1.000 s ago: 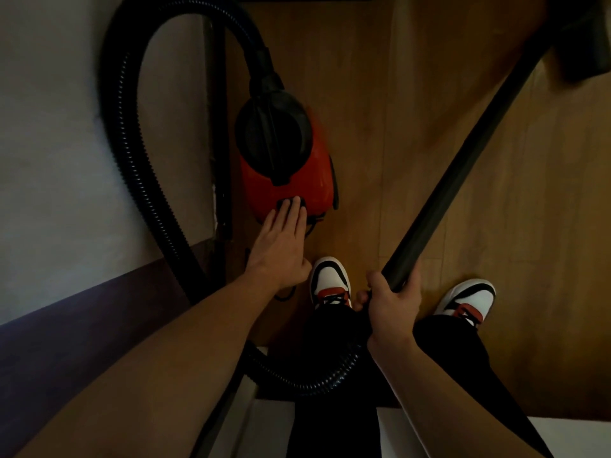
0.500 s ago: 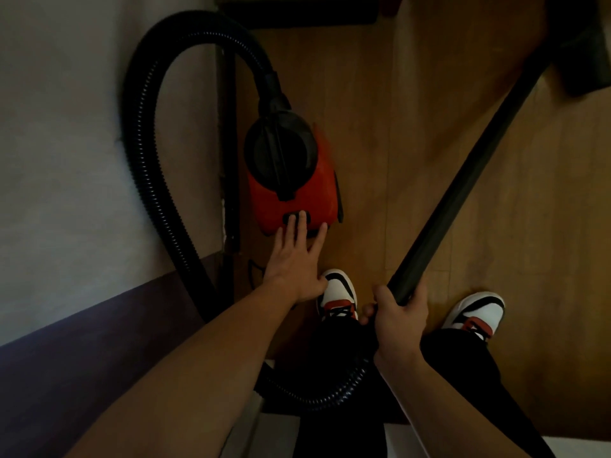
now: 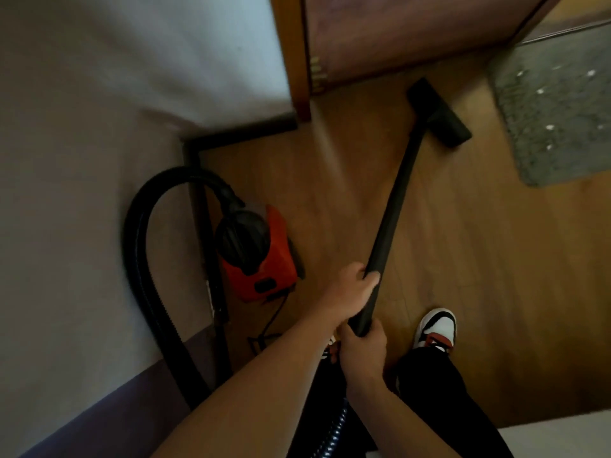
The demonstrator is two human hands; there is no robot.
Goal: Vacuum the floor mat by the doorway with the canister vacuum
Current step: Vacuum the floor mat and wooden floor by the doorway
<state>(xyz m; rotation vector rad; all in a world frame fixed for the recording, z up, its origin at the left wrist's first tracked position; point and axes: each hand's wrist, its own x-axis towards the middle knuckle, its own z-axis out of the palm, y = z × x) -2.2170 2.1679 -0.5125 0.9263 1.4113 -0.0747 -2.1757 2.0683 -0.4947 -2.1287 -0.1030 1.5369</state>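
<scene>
The red and black canister vacuum (image 3: pixel 261 262) sits on the wooden floor against the wall, its ribbed black hose (image 3: pixel 142 276) looping up the left. A long black wand (image 3: pixel 396 200) runs from my hands to the floor nozzle (image 3: pixel 436 112), which rests on bare wood left of the grey floor mat (image 3: pixel 558 104) speckled with white crumbs. My left hand (image 3: pixel 352 292) grips the wand higher up. My right hand (image 3: pixel 363 350) grips its lower end.
A wooden door (image 3: pixel 396 34) and its frame post (image 3: pixel 297 61) stand at the top, by the nozzle. White wall (image 3: pixel 82 127) with dark baseboard fills the left. My right shoe (image 3: pixel 436 328) stands on the floor. A power cord (image 3: pixel 271 325) trails from the canister.
My left hand left the canister's switch and took hold of the wand. My view lifted, bringing the door, nozzle and mat into sight.
</scene>
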